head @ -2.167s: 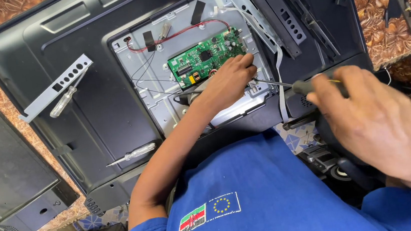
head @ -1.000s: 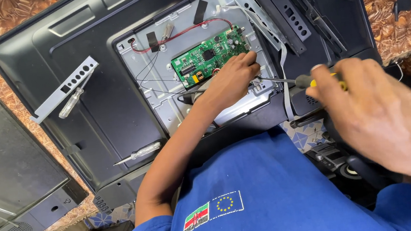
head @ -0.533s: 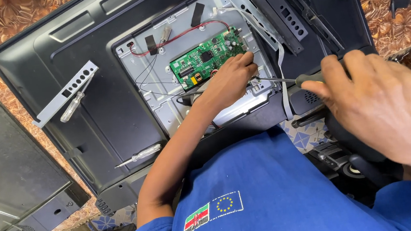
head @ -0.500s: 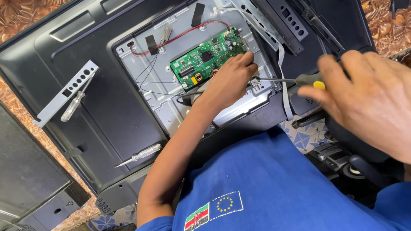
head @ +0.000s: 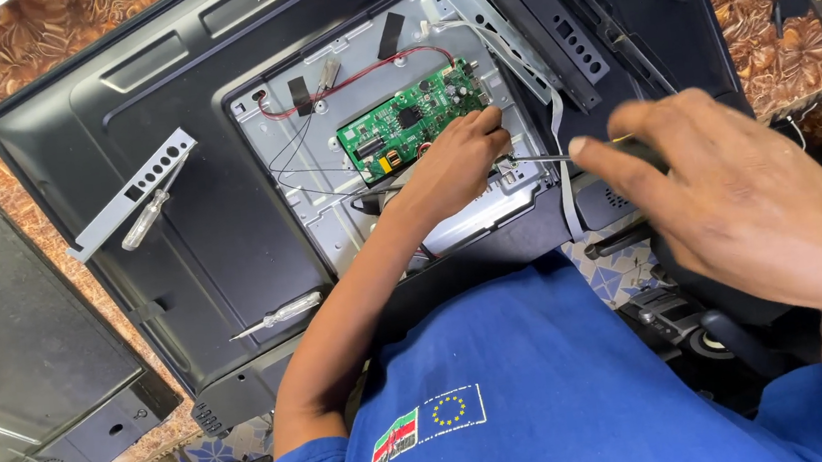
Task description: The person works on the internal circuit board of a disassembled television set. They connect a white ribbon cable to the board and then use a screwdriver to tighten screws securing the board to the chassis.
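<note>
With my left hand (head: 455, 161) steadying the green circuit board (head: 413, 123) at upper center, my right hand (head: 730, 200) grips the screwdriver (head: 540, 157), working a screw; next calls for keeping the tip seated, I judge.

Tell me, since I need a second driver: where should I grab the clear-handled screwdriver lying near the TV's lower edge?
Grip the screwdriver by its clear handle, the thicker right-hand end, coming from above. It lies flat on the black back cover, shaft pointing left, with nothing touching it.

3 screwdrivers (head: 283, 313), 1 circuit board (head: 411, 125)
</note>
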